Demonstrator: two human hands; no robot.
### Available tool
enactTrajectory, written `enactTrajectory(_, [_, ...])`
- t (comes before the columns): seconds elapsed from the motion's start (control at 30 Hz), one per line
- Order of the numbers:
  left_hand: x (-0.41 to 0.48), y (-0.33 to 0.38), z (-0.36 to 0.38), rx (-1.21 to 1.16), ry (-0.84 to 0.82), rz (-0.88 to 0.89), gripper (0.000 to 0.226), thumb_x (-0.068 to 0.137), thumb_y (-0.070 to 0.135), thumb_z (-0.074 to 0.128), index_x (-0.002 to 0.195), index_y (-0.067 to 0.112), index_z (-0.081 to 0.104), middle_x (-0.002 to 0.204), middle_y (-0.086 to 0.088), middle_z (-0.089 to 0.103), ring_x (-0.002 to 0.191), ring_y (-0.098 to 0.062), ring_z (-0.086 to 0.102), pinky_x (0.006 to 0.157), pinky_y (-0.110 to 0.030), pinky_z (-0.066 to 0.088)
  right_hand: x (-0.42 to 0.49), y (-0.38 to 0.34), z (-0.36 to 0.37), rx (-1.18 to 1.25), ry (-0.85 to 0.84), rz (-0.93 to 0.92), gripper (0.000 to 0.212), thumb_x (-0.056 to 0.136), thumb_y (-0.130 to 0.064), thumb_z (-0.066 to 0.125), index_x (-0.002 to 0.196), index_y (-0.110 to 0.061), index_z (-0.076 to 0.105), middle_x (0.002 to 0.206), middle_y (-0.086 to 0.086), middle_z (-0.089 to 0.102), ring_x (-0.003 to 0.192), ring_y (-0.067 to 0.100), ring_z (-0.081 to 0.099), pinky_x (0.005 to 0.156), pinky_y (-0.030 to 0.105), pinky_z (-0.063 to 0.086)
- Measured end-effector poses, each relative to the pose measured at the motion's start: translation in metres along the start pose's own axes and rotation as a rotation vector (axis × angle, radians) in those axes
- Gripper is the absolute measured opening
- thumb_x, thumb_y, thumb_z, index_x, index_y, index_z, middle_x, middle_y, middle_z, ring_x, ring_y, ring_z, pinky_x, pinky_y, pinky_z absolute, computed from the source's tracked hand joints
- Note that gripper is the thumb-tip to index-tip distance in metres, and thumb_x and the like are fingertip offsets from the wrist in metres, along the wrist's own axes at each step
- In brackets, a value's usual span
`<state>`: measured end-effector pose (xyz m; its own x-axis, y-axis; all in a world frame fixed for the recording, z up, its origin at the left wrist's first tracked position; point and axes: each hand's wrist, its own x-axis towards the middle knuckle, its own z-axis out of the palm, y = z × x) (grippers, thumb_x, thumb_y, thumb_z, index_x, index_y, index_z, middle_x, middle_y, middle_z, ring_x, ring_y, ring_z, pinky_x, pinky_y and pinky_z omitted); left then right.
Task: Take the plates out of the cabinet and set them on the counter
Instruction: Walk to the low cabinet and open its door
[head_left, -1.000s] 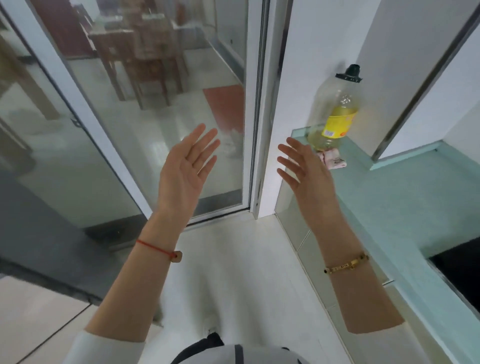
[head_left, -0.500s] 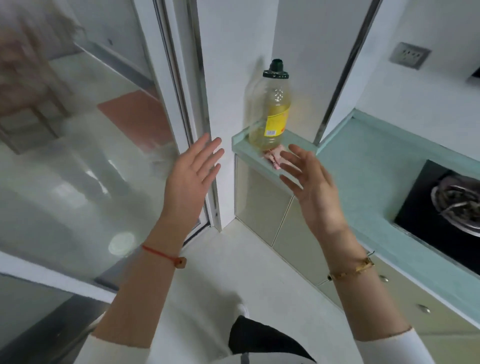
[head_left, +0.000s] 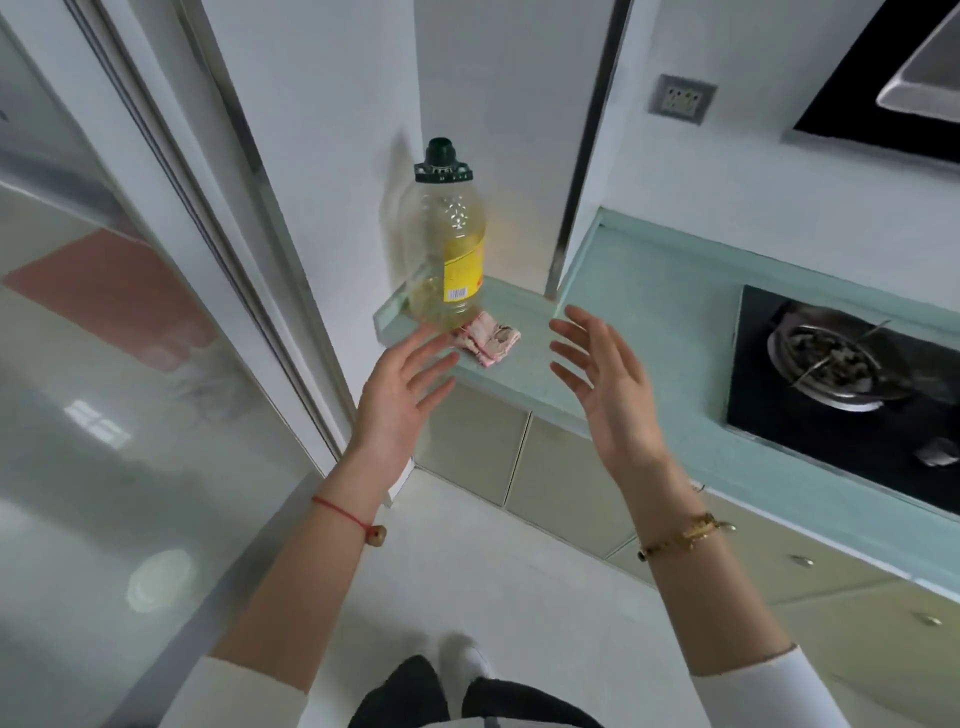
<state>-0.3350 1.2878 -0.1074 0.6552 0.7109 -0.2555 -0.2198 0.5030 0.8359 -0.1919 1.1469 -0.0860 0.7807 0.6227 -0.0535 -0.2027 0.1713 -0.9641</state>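
No plates are in view. A pale green counter (head_left: 660, 332) runs from the middle to the right, with cream cabinet doors (head_left: 561, 467) and drawers below it, all closed. My left hand (head_left: 400, 395) is raised in front of the counter's left end, fingers spread, holding nothing. Empty too, my right hand (head_left: 608, 384) hovers over the counter's front edge with its fingers apart and the palm turned inward. The two hands face each other, about a shoulder's width apart.
A large oil bottle (head_left: 447, 244) with a yellow label stands at the counter's left end, a folded pink cloth (head_left: 491, 338) beside it. A black gas hob (head_left: 841, 384) is set into the counter at right. A glass sliding door (head_left: 130, 364) fills the left.
My view has swung right from the glass door to the counter and hob. Both hands stay raised and empty, now in front of the counter's left end.
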Motion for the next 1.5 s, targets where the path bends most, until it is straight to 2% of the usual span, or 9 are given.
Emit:
enactTrajectory(0.1, [0.027,-0.015,-0.006,0.073,-0.019,-0.131,0.029,0.100,0.030,0.048,0.120,0.021,0.068,0.121,-0.002,0.070,0.127,-0.024,0.061,0.109,-0.040,0.046,0.004,0.014,-0.003,-0.053,0.098,0.019,0.035,0.104,-0.026,0.040,0.129,-0.010,0.059,0.126,0.010,0.066,0.121,0.030,0.059,0.105,0.043,0.048])
enactTrajectory(0.23, [0.058,-0.043,-0.020,0.157,-0.046,-0.274,0.042,0.100,0.026,0.049,0.139,0.012,0.054,0.135,-0.010,0.063,0.126,-0.029,0.059,0.113,-0.044,0.042,0.007,0.041,-0.009,-0.089,0.201,0.043,0.034,0.104,-0.024,0.040,0.130,-0.012,0.059,0.127,0.009,0.065,0.121,0.029,0.059,0.105,0.043,0.048])
enactTrajectory(0.47, [0.092,-0.099,-0.037,0.236,-0.040,-0.376,0.047,0.103,0.023,0.047,0.147,0.006,0.041,0.141,-0.013,0.057,0.130,-0.030,0.056,0.114,-0.044,0.041,0.029,0.108,-0.019,-0.153,0.250,0.120,0.031,0.104,-0.024,0.041,0.126,-0.014,0.060,0.120,0.004,0.066,0.111,0.021,0.060,0.103,0.041,0.048])
enactTrajectory(0.67, [0.151,-0.178,-0.050,0.211,-0.005,-0.342,0.045,0.103,0.019,0.045,0.145,0.005,0.041,0.146,-0.016,0.053,0.134,-0.033,0.052,0.114,-0.044,0.040,0.059,0.206,-0.044,-0.224,0.228,0.070,0.026,0.104,-0.019,0.041,0.117,-0.017,0.063,0.107,0.001,0.066,0.101,0.015,0.060,0.092,0.033,0.049])
enactTrajectory(0.77, [0.187,-0.224,-0.059,0.173,-0.017,-0.320,0.034,0.102,0.021,0.047,0.135,0.011,0.050,0.145,-0.013,0.055,0.122,-0.028,0.058,0.108,-0.042,0.044,0.074,0.266,-0.065,-0.255,0.213,0.036,0.026,0.103,-0.016,0.042,0.115,-0.012,0.064,0.104,0.004,0.067,0.095,0.015,0.060,0.083,0.028,0.049])
enactTrajectory(0.87, [0.223,-0.266,-0.067,0.132,-0.032,-0.276,0.029,0.102,0.023,0.047,0.130,0.014,0.051,0.142,-0.011,0.059,0.113,-0.025,0.060,0.093,-0.035,0.051,0.094,0.321,-0.083,-0.290,0.198,-0.014,0.026,0.103,-0.014,0.042,0.115,-0.013,0.065,0.102,0.000,0.068,0.093,0.015,0.061,0.082,0.027,0.050])
enactTrajectory(1.0, [0.267,-0.311,-0.076,0.062,-0.086,-0.190,0.018,0.104,0.020,0.043,0.117,0.016,0.055,0.136,-0.010,0.063,0.113,-0.027,0.063,0.097,-0.040,0.050,0.125,0.383,-0.101,-0.324,0.178,-0.104,0.026,0.103,-0.013,0.042,0.115,-0.020,0.064,0.109,-0.001,0.069,0.095,0.015,0.063,0.084,0.028,0.051])
enactTrajectory(1.23, [0.289,-0.336,-0.098,-0.058,-0.285,-0.016,0.039,0.104,0.010,0.039,0.141,-0.001,0.044,0.139,-0.020,0.059,0.121,-0.032,0.061,0.094,-0.040,0.054,0.162,0.431,-0.113,-0.302,0.160,-0.317,0.027,0.102,-0.018,0.042,0.120,-0.027,0.061,0.114,-0.009,0.068,0.101,0.009,0.064,0.090,0.029,0.053])
enactTrajectory(1.5, [0.270,-0.341,-0.113,-0.073,-0.402,0.070,0.054,0.098,-0.007,0.041,0.151,0.001,0.034,0.138,-0.014,0.059,0.119,-0.022,0.059,0.098,-0.034,0.052,0.157,0.441,-0.110,-0.314,0.179,-0.453,0.029,0.101,-0.023,0.047,0.129,-0.021,0.054,0.126,-0.003,0.063,0.119,0.014,0.058,0.108,0.045,0.045])
